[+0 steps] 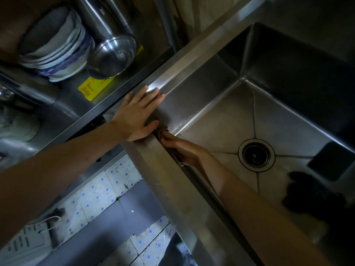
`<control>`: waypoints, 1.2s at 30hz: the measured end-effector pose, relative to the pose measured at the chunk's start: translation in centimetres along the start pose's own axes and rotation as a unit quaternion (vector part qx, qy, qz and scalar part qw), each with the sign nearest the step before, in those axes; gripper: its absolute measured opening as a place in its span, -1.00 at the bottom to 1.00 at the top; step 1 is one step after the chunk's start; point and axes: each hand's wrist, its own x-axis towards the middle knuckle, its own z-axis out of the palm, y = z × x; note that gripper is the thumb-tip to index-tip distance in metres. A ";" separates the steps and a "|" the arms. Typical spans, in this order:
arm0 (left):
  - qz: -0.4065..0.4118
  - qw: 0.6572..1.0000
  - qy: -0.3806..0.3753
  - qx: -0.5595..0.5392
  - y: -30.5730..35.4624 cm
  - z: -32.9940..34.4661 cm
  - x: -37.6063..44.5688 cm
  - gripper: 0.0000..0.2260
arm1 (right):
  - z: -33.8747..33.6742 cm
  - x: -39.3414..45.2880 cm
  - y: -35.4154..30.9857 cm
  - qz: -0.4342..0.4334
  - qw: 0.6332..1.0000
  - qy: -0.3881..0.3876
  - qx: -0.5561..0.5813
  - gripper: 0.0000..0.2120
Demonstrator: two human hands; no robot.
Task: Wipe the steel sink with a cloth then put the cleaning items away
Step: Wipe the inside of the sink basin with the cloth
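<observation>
The steel sink [226,120] fills the right half of the view, with a round drain [256,155] in its floor. My left hand [137,117] lies flat with straight fingers on the sink's near corner rim. My right hand [184,150] reaches inside the basin and presses a dark brown cloth [163,131] against the inner wall just under the rim. Most of the cloth is hidden behind the rim and my fingers.
A dark rectangular pad [329,160] lies on the sink floor at the right, with a black shape [315,194] below it. To the left stand stacked bowls [57,47], a steel bowl [113,54] and a yellow item [96,87]. Tiled floor [99,196] shows below.
</observation>
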 end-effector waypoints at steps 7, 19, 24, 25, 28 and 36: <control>0.006 1.000 -0.002 0.007 -0.1 0.3 0.0 -0.28 | -1.0 -0.5 -0.2 0.014 0.999 -0.050 -0.014 -0.55; -0.007 1.000 -0.011 0.010 -0.2 0.6 0.0 -0.27 | -2.3 0.9 1.3 0.035 0.998 -0.055 0.014 -0.49; -0.011 1.000 -0.013 0.009 -0.2 0.7 0.0 -0.25 | -2.3 1.2 1.5 0.027 0.997 -0.068 0.016 -0.53; -0.009 1.000 -0.014 0.011 -0.2 0.6 0.0 -0.25 | -2.3 1.1 1.5 0.028 0.997 -0.070 0.019 -0.53; -0.003 1.000 -0.013 0.010 -0.1 0.6 0.1 -0.25 | -2.5 1.0 1.2 0.038 0.996 -0.070 0.028 -0.56; 0.089 0.996 0.024 0.010 -0.9 -0.3 2.4 -0.25 | -2.2 0.8 0.9 0.060 0.994 -0.078 0.045 0.03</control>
